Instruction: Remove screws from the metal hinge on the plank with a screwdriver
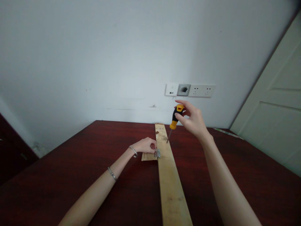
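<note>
My right hand is closed around the handle of a yellow and black screwdriver, held above the table with the tip pointing down at the far part of a long pale wooden plank. My left hand is curled on a small piece of wood that lies against the plank's left edge. Its fingertips pinch or press a small metal hinge at the joint between the two pieces. Two bracelets sit on my left forearm.
The plank lies lengthwise on a dark red wooden table that stands against a white wall. Wall sockets are mounted just above the table's far edge. A pale door stands at the right.
</note>
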Tool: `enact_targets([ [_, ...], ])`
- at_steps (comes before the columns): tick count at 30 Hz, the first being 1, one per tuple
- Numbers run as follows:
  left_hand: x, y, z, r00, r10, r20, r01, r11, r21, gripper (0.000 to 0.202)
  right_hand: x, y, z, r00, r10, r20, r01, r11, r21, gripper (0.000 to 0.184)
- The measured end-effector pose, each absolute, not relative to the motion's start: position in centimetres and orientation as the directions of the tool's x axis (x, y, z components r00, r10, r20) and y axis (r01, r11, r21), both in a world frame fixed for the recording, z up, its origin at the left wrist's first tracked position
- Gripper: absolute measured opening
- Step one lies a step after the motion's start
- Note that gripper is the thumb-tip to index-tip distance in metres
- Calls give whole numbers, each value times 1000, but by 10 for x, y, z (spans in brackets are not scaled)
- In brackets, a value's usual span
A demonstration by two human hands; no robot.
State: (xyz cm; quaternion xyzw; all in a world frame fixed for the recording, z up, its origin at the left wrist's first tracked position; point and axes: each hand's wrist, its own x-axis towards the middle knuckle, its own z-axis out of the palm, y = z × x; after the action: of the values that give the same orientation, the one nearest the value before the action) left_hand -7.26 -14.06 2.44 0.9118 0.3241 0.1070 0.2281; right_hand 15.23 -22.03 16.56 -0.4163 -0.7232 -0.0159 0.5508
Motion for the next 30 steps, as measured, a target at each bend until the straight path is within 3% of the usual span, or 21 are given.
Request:
enact_targets([
  [30,-74,-136,11,736,675,44,414,-501,760,10,153,-221,165,-61,570,819,637,654,-408,50],
])
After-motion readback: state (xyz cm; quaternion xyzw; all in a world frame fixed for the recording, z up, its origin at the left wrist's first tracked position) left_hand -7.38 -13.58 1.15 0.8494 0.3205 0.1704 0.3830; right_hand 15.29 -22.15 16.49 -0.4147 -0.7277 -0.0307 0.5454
